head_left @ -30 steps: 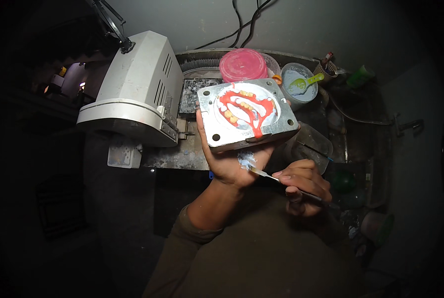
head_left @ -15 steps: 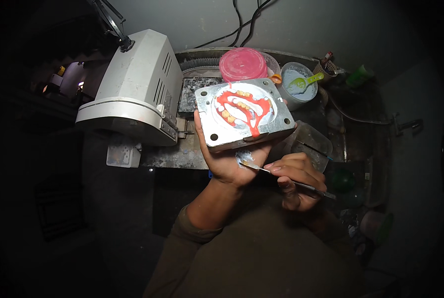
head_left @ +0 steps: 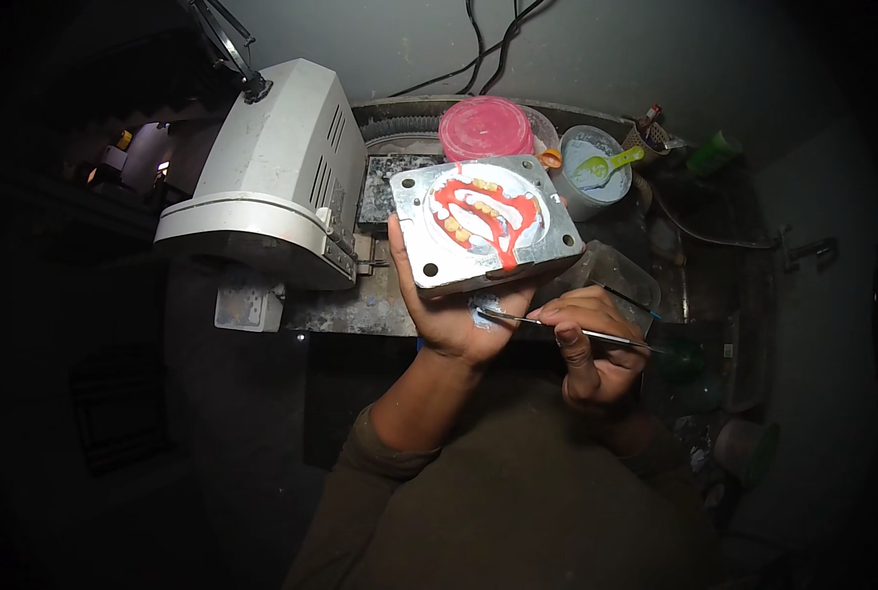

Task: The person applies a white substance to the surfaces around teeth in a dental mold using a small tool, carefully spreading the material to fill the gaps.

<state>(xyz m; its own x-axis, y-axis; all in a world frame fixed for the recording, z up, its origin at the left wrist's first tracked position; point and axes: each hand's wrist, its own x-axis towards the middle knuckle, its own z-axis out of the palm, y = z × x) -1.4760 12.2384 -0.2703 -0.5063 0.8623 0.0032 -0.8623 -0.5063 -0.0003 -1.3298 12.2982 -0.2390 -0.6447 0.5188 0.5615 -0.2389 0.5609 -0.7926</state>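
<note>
A silver metal dental flask half (head_left: 417, 221) rests on my left hand (head_left: 449, 329), its fingers curled around the left side and underneath. White plaster fills it, with a red wax-like layer (head_left: 518, 234) around yellowish and pale teeth (head_left: 456, 229). A patch of whitish paste or powder (head_left: 482, 303) lies on my left palm, below the flask's near edge. My right hand (head_left: 596, 344) pinches a thin metal spatula (head_left: 523, 319), its tip touching that patch. The undersides of the flask and the supporting fingers are partly hidden.
Behind the flask stand a pink-lidded tub (head_left: 483, 128), an orange scoop (head_left: 549, 158) and a tub of pale powder (head_left: 575, 197) holding a green scoop (head_left: 606, 167). A white machine (head_left: 262, 157) is at left, a clear plastic container (head_left: 621, 275) at right. Black cables (head_left: 478, 59) hang behind.
My right hand has turned the spatula; its handle lies more level, where it sloped down to the right before. Its tip stays at the palm. The flask is held in much the same pose.
</note>
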